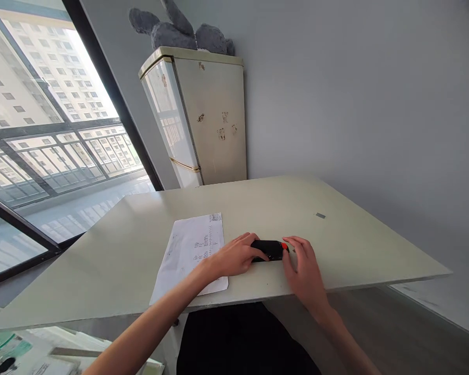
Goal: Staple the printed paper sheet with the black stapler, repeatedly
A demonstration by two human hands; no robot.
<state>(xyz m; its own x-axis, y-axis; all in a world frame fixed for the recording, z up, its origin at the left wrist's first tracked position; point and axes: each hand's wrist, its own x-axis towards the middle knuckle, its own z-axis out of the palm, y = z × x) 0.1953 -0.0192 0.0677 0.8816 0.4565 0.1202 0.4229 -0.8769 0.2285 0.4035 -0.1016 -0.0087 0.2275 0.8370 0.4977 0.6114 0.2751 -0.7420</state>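
Note:
A black stapler (269,249) with a red end lies lengthwise on the table near its front edge. My left hand (239,255) grips its left end, thumb on the near side and fingers over the far side. At the red right end, my right hand (301,263) has its thumb and forefinger closed around the tip. Just left of the stapler, a white sheet of paper (185,250) with printed and handwritten-looking marks lies flat, partly under my left forearm. The stapler's underside and left end are hidden.
The pale table (273,203) spreads out ahead, with a small grey strip (320,215) at the right. Behind it stands a worn white fridge (219,99) with a grey plush toy (175,34) on top. A window (54,104) is at the left, a grey wall (355,94) at the right.

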